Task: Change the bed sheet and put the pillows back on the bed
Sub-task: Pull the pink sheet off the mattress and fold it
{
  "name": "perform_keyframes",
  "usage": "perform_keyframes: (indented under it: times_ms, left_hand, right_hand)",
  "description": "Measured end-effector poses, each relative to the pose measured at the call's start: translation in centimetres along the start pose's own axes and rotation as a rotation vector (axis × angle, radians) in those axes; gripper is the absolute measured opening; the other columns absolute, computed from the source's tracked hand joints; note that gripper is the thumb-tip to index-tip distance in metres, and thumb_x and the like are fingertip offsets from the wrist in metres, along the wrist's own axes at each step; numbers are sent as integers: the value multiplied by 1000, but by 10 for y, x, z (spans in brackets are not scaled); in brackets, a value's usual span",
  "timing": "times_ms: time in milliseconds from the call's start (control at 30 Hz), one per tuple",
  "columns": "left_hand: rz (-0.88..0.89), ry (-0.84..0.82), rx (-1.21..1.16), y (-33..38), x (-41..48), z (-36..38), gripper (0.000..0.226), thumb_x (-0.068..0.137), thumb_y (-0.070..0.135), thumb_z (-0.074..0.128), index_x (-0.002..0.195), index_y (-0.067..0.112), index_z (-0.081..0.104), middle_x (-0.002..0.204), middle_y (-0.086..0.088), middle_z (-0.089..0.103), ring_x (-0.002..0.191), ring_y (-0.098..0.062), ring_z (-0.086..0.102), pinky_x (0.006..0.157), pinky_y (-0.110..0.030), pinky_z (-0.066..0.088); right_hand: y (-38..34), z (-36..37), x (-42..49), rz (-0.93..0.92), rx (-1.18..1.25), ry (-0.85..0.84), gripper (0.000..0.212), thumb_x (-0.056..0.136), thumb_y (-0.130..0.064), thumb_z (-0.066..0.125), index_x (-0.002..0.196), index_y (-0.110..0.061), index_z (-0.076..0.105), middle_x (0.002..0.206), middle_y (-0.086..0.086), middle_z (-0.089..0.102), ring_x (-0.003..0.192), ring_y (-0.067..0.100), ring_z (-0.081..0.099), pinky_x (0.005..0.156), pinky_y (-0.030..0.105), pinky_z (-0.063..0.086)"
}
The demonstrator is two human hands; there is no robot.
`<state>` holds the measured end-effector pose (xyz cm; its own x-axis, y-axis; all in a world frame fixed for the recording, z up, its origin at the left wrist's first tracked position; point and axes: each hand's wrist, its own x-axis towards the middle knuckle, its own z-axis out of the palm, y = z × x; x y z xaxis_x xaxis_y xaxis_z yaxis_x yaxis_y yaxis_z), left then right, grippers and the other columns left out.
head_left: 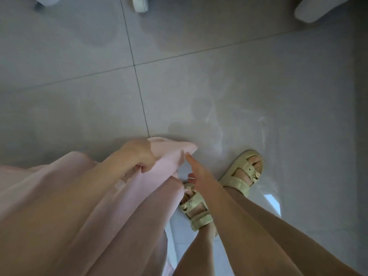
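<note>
We see the sheet, pale pink, filling the lower left of the frame and running up toward the centre, where its loose end flops over just above the floor. Its long axis lies on a diagonal, from the bottom left corner up to that end at mid-frame. No bed and no pillows are in view, so we judge the sheet is being carried or gathered, not yet spread.

The left hand is closed in a fist around a bunch of the sheet, close to the loose end. The right hand is open, fingers extended and holding nothing; its fingertip points up and left, just beside the hanging edge without clearly touching it. So the sheet lies to the left of the right hand, very near, and the left hand is the one already on it. Any next grip by the right hand would call for a short reach leftward to that edge.

Below the hands, two cream sandals stand on grey tiles. At the top of the frame sit a white caster and blurred white shapes we cannot identify.

We can read no brand, label or writing anywhere; a small pale patch on the sheet near the left wrist is too blurred to tell.
</note>
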<state>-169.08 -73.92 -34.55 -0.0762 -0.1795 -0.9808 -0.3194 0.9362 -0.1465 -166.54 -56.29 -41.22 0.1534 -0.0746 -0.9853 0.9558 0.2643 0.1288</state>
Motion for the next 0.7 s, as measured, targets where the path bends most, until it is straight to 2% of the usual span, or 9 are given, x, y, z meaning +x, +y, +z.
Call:
perform_keyframes:
  times_ms: [100, 200, 333, 367, 433, 500, 533, 600, 700]
  left_hand:
    - [-25, -78, -106, -23, 15, -5, 9, 59, 4, 63, 52, 8, 58, 46, -2, 54, 42, -17, 47, 43, -17, 32]
    - [-96, -41, -162, -53, 19, -8, 10, 57, 4, 61, 48, 5, 60, 38, -3, 51, 36, -17, 44, 41, -16, 31]
    - [-180, -41, -144, -85, 25, -1, 21, 62, 5, 64, 43, 7, 56, 33, -1, 50, 29, -14, 43, 42, -18, 36]
    - [-189, -51, -132, -90, 25, 2, 19, 62, 8, 65, 44, 7, 58, 33, -1, 50, 30, -14, 44, 43, -19, 37]
    - [-189, -67, -158, -94, 25, 8, 16, 62, 10, 66, 47, 7, 63, 35, -3, 52, 33, -16, 45, 45, -19, 39]
    - [-174, -61, -253, -94, 22, 11, 10, 63, 7, 66, 54, 4, 65, 41, -6, 55, 34, -17, 45, 44, -20, 38]
    - [-171, -39, -322, -92, 18, 11, 6, 63, 6, 67, 59, 1, 66, 45, -8, 56, 36, -17, 46, 42, -20, 37]
    - [-154, 12, -440, -88, 9, 10, 20, 57, 12, 67, 68, -4, 70, 55, -12, 62, 45, -21, 51, 44, -20, 39]
    - [-115, 139, -592, -84, -11, 2, 38, 47, 18, 61, 75, -7, 71, 57, -14, 63, 56, -25, 56, 57, -25, 44]
  right_hand:
    - [-8, 15, 34, -10, 23, -19, 94, 77, -68, 60, 148, -16, 28, 150, 12, 31, 131, 33, 37, 110, 42, 33]
    - [-6, 19, 63, 2, 50, -55, 78, 88, -63, 49, 148, -17, 28, 150, 12, 30, 135, 33, 34, 110, 38, 30]
    - [10, 32, 77, 79, 78, -153, 69, 76, -67, 61, 127, -22, 49, 131, 9, 51, 114, 31, 54, 99, 40, 44]
    - [15, 35, 82, 70, 101, -189, 76, 68, -67, 69, 125, -18, 54, 124, 7, 58, 110, 28, 58, 99, 41, 46]
    - [18, 41, 92, 34, 148, -161, 74, 60, -50, 82, 120, -12, 62, 113, 9, 67, 104, 27, 64, 97, 43, 49]
    - [9, 43, 85, -43, 185, -60, 48, 68, -23, 81, 109, -2, 67, 101, 15, 70, 93, 29, 67, 89, 44, 53]
    - [1, 43, 78, -94, 130, -31, 43, 69, -19, 80, 105, 1, 67, 97, 17, 70, 86, 29, 67, 83, 42, 56]
    - [-13, 43, 56, -181, -60, -24, 46, 69, -31, 81, 101, -2, 64, 90, 11, 69, 76, 22, 65, 69, 32, 54]
    - [-25, 42, 8, -184, -402, -121, 54, 66, -44, 82, 101, -8, 61, 92, 3, 66, 84, 17, 62, 71, 24, 50]
